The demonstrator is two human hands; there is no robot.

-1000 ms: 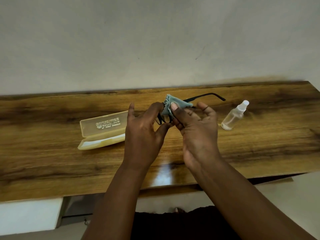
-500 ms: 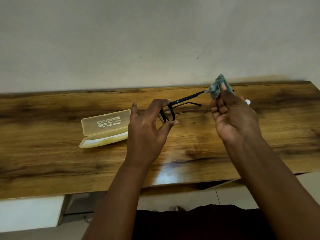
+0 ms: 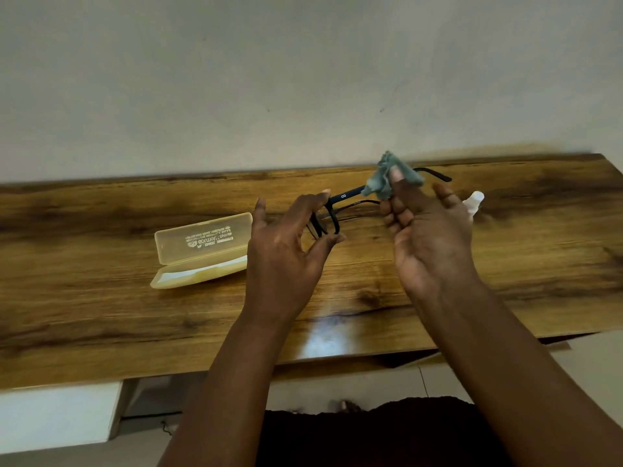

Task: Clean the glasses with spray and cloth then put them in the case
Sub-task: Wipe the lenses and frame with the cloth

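Against pale wall [image 3: 236, 79], glossy wooden table [image 3: 101, 315]

cams: 1 (head-worn) | faces: forward and down | near: both hands [image 3: 354, 237] | beyond: table [image 3: 101, 318], wall [image 3: 236, 79]

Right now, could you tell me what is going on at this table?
A person is cleaning a pair of black glasses above a wooden table. The left hand holds the frame by its front, while the right hand pinches a blue-grey cloth round one of the arms. The yellow case lies open on the table to the left, with no glasses in it yet. The spray bottle sits behind the right hand, mostly hidden.
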